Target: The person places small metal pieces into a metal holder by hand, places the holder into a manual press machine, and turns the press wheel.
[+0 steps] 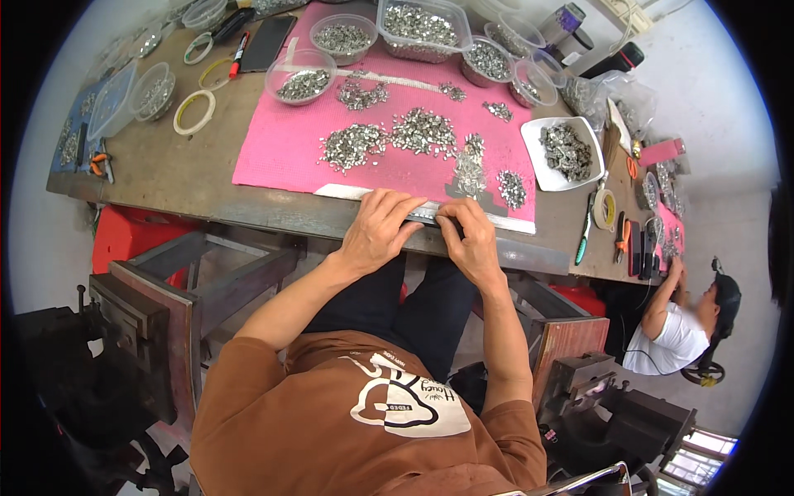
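Observation:
At the front edge of the table, my left hand (pixel 379 227) and my right hand (pixel 470 236) grip a narrow dark strip (pixel 426 213) between them. Along its top runs a row of small silvery pieces, too small to make out singly. Fingers of both hands are bent round its two ends. Just beyond lies a pink mat (pixel 273 153) with loose heaps of small metal pieces (pixel 423 132). The nearest heap (pixel 470 178) spreads over a grey patch close to my right hand, with a smaller heap (pixel 511 190) to its right.
Plastic tubs (pixel 341 37) of metal pieces line the mat's far side. A white square dish (pixel 539 169) stands right, near a tape roll (pixel 605 209) and a green-handled tool (pixel 583 240). More tape (pixel 193 112) and pliers (pixel 101 165) lie left. A co-worker (pixel 682 326) sits far right.

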Demonstrator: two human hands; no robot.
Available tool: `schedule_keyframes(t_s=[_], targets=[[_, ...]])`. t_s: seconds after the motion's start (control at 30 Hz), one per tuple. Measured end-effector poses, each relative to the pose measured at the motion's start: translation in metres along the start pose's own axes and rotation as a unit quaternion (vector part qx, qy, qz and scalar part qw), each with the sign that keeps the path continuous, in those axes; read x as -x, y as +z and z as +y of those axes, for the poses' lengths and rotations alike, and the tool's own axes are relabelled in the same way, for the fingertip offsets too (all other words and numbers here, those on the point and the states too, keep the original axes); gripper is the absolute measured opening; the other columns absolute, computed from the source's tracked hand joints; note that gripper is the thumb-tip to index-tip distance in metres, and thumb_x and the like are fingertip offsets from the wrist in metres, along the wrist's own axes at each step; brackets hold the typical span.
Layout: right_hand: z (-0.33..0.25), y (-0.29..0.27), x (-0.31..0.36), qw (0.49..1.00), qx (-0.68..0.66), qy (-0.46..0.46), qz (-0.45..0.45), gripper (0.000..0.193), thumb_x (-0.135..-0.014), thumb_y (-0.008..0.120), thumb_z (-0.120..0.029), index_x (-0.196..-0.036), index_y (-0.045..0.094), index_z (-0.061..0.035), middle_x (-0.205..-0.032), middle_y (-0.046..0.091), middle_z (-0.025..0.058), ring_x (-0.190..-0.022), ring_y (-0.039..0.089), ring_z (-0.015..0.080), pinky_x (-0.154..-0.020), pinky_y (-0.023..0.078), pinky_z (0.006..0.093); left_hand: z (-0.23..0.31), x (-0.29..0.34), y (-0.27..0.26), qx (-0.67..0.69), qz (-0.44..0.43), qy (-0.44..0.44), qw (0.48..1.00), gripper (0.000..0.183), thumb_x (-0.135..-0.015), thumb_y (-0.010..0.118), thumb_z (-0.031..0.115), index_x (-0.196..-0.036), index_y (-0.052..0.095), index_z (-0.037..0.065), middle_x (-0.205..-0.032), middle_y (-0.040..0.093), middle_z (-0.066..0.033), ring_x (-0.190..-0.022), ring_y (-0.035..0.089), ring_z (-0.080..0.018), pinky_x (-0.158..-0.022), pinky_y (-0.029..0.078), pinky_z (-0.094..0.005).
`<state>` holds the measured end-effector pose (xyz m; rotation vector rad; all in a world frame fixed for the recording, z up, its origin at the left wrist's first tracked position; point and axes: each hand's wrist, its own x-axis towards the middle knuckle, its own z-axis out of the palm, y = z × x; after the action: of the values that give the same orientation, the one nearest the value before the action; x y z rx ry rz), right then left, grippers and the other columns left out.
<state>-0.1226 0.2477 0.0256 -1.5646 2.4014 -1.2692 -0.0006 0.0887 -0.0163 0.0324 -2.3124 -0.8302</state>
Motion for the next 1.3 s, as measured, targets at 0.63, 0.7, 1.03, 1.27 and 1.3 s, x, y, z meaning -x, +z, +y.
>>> schedule_keyframes(t_s=[0.63, 0.7, 1.03, 1.27, 1.3], targets=[[0.002, -0.033, 0.024, 0.995, 0.025, 0.082, 0.057, 0.034, -0.085, 0.070, 0.001, -0.118, 0.066, 0.0013, -0.107, 0.069, 0.0170, -0.104, 0.067, 0.0314, -0.092, 0.051, 0.0376, 0.000, -0.001, -0.002, -0.011, 0.003, 0.019, 1.000, 0.047, -0.082, 0.076, 0.012, -0.127, 0.063, 0.005, -0.110, 0.063, -0.0093, -0.103, 0.057, -0.0284, -0.088, 0.045, -0.0407], [0.007, -0.040, 0.031, 0.993, 0.016, 0.109, 0.029, 0.040, -0.083, 0.072, 0.001, -0.123, 0.064, 0.0022, -0.111, 0.068, 0.0158, -0.106, 0.066, 0.0281, -0.093, 0.051, 0.0357, -0.001, 0.000, -0.001, -0.004, -0.002, 0.015, 1.000, 0.047, -0.082, 0.076, 0.013, -0.127, 0.063, 0.005, -0.110, 0.062, -0.0093, -0.104, 0.057, -0.0283, -0.090, 0.044, -0.0413], [0.016, -0.041, 0.027, 0.984, -0.072, 0.150, -0.071, 0.060, -0.076, 0.083, -0.004, -0.133, 0.062, -0.0043, -0.114, 0.062, 0.0107, -0.100, 0.063, 0.0225, -0.092, 0.051, 0.0351, -0.023, 0.013, -0.046, -0.107, -0.028, -0.056, 0.992, 0.055, -0.078, 0.081, 0.034, -0.125, 0.065, 0.009, -0.112, 0.056, -0.0093, -0.106, 0.051, -0.0284, -0.094, 0.034, -0.0445], [0.019, -0.040, 0.039, 0.992, -0.071, 0.105, -0.020, 0.050, -0.076, 0.085, -0.007, -0.122, 0.066, -0.0008, -0.107, 0.064, 0.0091, -0.095, 0.066, 0.0223, -0.086, 0.054, 0.0324, -0.029, 0.004, -0.035, -0.048, -0.029, -0.041, 0.998, 0.037, -0.075, 0.082, 0.022, -0.107, 0.070, 0.009, -0.102, 0.060, -0.0078, -0.101, 0.053, -0.0285, -0.090, 0.035, -0.0420], [0.020, -0.041, 0.044, 0.993, -0.057, 0.099, -0.026, 0.051, -0.077, 0.086, -0.011, -0.123, 0.065, -0.0010, -0.108, 0.064, 0.0100, -0.096, 0.066, 0.0227, -0.087, 0.055, 0.0324, -0.031, 0.003, -0.035, -0.034, -0.028, -0.043, 0.998, 0.036, -0.075, 0.082, 0.020, -0.107, 0.070, 0.008, -0.103, 0.060, -0.0084, -0.101, 0.054, -0.0291, -0.090, 0.036, -0.0420]])
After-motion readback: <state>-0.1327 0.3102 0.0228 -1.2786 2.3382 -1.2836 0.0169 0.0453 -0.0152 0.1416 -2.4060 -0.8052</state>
